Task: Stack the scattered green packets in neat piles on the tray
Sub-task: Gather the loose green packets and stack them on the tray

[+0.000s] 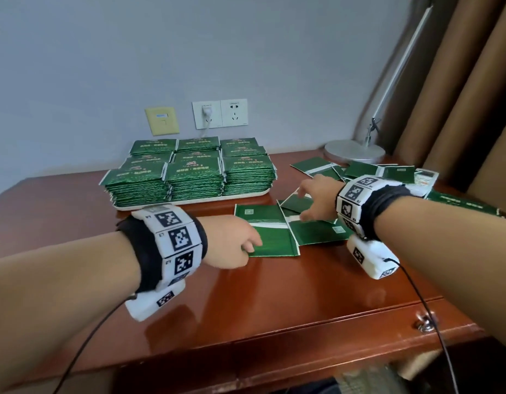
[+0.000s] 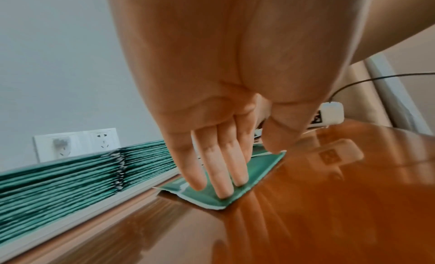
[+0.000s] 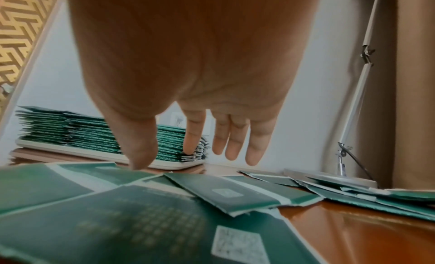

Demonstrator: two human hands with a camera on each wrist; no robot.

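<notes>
Several piles of green packets (image 1: 195,172) stand in rows on a white tray (image 1: 189,201) at the back of the wooden table. Loose green packets (image 1: 362,169) lie scattered to the tray's right, overlapping each other. My left hand (image 1: 253,245) presses straight fingers (image 2: 223,175) onto one loose packet (image 1: 274,243) lying flat in front of the tray, with the thumb at that packet's edge. My right hand (image 1: 302,204) hovers with its fingers (image 3: 235,143) spread and straight just above overlapping packets (image 3: 223,193), holding nothing.
A lamp with a round metal base (image 1: 354,150) stands at the table's back right, beside brown curtains (image 1: 459,109). Wall sockets (image 1: 219,113) sit behind the tray. The glossy table front (image 1: 274,294) is bare wood, with a keyed drawer (image 1: 423,325) at the right.
</notes>
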